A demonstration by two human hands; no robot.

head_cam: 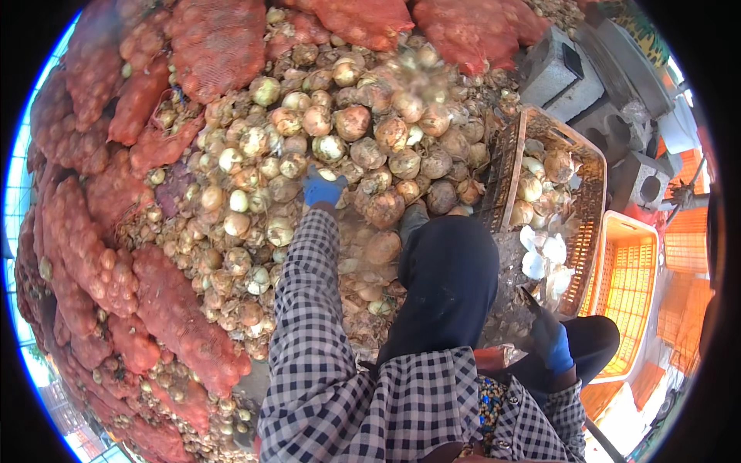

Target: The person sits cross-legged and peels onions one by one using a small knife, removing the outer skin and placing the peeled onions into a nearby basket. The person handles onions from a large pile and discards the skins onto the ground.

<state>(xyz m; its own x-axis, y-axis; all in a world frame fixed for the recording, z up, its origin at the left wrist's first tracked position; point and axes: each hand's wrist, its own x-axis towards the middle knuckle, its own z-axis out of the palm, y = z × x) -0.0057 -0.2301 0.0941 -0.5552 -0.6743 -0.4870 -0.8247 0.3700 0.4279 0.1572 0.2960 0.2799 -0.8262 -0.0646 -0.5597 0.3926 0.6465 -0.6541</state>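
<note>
My left hand (324, 190), in a blue glove, reaches into a heap of onions (353, 122). Its fingers and thumb are around a small pale onion (327, 174); how firmly they touch it is unclear. Low on the right, my right hand (553, 342), in a blue and grey glove, is closed on a knife (530, 301) with a dark blade pointing up and left. Between that hand and the heap stands a brown plastic crate (591, 173) with loose onions and skins in it. Several white peeled onions (544, 257) lie by its near right wall.
Red mesh sacks of onions (182, 318) are piled along the left and the far side (217, 49). Grey concrete blocks (558, 72) stand at the upper right. An orange crate (628, 289) sits right of the brown one. My bent knee (448, 278) is between my hands.
</note>
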